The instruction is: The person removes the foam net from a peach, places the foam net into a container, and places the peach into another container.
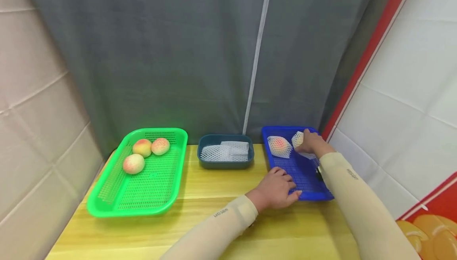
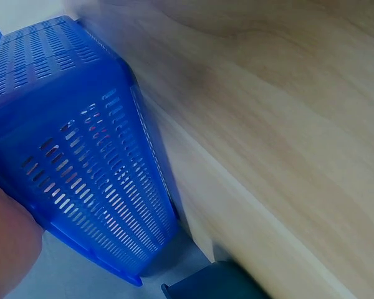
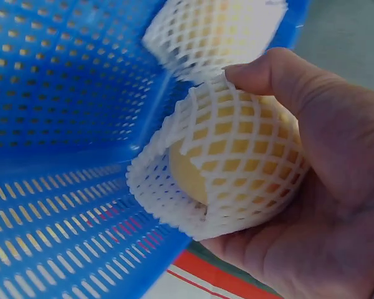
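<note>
In the right wrist view my right hand (image 3: pixel 343 149) grips a peach (image 3: pixel 188 174) wrapped in a white foam net (image 3: pixel 243 140), thumb on one side and fingers round the other. The head view has this right hand (image 1: pixel 311 142) at the far right corner of the blue basket (image 1: pixel 301 196). Another netted peach (image 1: pixel 280 146) lies in the basket to its left. My left hand (image 1: pixel 276 188) rests at the basket's near left rim, its fingers extended over the edge. The left wrist view shows the blue basket's slotted side (image 2: pixel 100 168) and only part of that hand (image 2: pixel 9 243).
A green basket (image 1: pixel 137 212) on the left holds 3 bare peaches (image 1: pixel 133 164). Between the baskets stands a dark teal box (image 1: pixel 225 165) with flat white foam nets (image 1: pixel 228 151) in it. A grey curtain (image 1: pixel 178 62) closes off the back, a white wall panel (image 1: pixel 403 85) the right.
</note>
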The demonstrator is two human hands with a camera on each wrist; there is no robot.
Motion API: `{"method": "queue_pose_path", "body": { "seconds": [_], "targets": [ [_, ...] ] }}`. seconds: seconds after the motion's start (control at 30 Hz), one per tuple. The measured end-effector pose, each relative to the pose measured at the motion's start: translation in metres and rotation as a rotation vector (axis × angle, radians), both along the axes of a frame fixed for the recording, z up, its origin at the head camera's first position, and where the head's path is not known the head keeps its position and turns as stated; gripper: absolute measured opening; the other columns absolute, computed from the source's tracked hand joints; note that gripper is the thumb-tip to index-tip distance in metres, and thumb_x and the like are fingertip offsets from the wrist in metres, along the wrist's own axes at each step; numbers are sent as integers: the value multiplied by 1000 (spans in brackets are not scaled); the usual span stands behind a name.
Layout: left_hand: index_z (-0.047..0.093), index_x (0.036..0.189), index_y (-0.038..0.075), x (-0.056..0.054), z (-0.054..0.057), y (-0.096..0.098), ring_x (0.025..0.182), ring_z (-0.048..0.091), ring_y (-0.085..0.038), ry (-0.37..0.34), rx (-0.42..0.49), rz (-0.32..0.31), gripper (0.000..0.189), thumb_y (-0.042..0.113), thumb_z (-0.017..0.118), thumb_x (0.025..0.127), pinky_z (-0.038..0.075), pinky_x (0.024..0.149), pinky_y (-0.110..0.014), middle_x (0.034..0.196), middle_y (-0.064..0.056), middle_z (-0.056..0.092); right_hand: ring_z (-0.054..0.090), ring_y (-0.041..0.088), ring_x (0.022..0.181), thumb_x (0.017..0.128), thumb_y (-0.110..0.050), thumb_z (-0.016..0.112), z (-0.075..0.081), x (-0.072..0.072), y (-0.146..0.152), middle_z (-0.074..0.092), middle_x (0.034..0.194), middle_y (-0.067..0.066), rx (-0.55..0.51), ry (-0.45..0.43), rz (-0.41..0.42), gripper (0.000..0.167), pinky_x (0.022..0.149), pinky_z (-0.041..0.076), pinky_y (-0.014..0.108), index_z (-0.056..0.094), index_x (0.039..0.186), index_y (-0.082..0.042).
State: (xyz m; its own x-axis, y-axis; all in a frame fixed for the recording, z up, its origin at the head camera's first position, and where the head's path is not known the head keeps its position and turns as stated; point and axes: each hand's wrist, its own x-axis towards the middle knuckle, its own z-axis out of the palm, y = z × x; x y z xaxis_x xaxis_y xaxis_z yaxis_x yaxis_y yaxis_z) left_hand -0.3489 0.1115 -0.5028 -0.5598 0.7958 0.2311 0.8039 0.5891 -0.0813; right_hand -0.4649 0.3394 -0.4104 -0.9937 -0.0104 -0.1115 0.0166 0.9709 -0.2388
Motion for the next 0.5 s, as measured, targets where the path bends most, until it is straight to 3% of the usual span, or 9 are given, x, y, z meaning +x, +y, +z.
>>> {"method": "queue_pose_path", "body": {
  "seconds": [0.3, 0.5],
  "targets": [
    [81, 133, 33, 1, -2, 2, 133, 56, -15, 11, -3, -1, 63, 60, 26, 116, 36, 121, -39, 137, 15, 73, 64, 61, 118, 92, -33, 86, 5, 49, 3, 53, 132, 54, -192, 119, 97, 117, 106, 52, 70, 9, 151, 32],
    [81, 131, 33, -1, 0, 1, 132, 59, -15, 43, 5, -14, 60, 57, 28, 117, 38, 119, -39, 133, 14, 75, 65, 54, 116, 92, -32, 89, 6, 76, -4, 55, 132, 48, -311, 177, 144, 108, 104, 53, 69, 19, 152, 25]
  ]
}}
